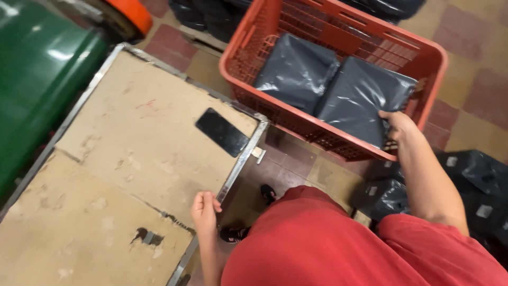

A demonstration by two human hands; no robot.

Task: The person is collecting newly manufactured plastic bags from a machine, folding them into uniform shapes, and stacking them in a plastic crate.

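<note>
Head view: the right hand [398, 125] reaches into the orange plastic lattice crate [434, 53], upper right, fingers pinching a grey plastic mailer bag [360, 98]. The left hand [203, 207], fingers curled, steadies on the worn cardboard-topped desk's [121, 159] metal edge.
</note>
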